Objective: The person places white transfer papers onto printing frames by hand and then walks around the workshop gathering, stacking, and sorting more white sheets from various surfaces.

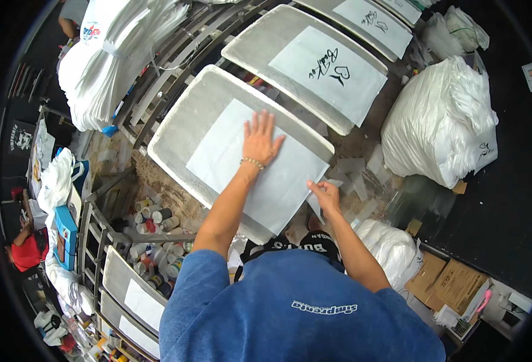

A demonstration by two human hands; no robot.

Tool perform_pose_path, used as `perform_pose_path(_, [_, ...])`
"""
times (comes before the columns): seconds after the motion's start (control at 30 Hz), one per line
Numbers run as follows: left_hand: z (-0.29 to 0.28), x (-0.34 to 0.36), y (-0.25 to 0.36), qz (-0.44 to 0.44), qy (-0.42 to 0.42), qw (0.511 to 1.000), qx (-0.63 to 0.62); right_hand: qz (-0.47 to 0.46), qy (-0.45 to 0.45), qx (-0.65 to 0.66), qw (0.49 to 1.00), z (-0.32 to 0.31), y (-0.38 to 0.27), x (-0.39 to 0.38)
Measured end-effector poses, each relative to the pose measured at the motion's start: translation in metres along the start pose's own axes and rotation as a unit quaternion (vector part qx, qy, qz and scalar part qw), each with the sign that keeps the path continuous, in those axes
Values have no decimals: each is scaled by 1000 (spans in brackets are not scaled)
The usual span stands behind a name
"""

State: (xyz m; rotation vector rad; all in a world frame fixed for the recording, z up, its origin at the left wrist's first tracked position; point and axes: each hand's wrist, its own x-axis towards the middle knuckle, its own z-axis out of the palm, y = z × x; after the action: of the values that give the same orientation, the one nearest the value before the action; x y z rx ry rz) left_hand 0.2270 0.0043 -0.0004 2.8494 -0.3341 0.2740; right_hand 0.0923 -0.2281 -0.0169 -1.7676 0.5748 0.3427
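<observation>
left hand spread on a white sheet, right fingers at its edge

a plain white sheet [287, 175] lies slantwise on the nearest grey board [196, 111], a rounded slab with a pale rim, straight in front of the person. the sheet covers the board's middle and right part, leaving its upper left bare. the left hand [260, 145] rests on the sheet, palm down, fingers spread and grasping nothing; a beaded bracelet [252, 161] circles that wrist. the right hand [326, 198] is at the sheet's right edge, thumb and fingers drawn together there; i cannot tell whether they pinch the sheet or only touch it.

just beyond is a second grey board [251, 48], carrying a sheet with black lettering and a heart [338, 75]. further off, another similarly printed sheet [378, 27] lies on the next board. metal rails [157, 96] run along the boards' left ends, and near them at the upper left is a thick tied bundle of white bags [106, 66].

to the right stands a large bulging white sack [438, 120], with translucent scraps [355, 175] on the floor between it and the boards. cardboard boxes [450, 280] sit at the lower right. left of the person, many jars [160, 220] crowd together, and at the far left is another person in red [22, 250].
</observation>
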Motion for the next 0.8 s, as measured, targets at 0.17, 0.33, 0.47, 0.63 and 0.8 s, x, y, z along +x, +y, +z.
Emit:
perform_pose_path(0.17, [-20,19,-59,-167,21,985,36,5,-5,-9,1000,-2,-2,-3])
perform_pose_path(0.33, [-25,-67,45,-46,-23,998,-42,-6,-19,12,1000,-3,-10,-2])
perform_pose_path(0.47, [-41,-131,52,-45,-90,995,-6,4,-46,20,999,-9,-10,0])
perform_pose_path(0.63, [-56,-131,-41,-229,-34,971,68,9,-74,9,997,-15,-14,1])
perform_pose_path(0.8, [-58,-104,4,-248,0,967,61,-1,-130,-37,991,-48,-17,16])
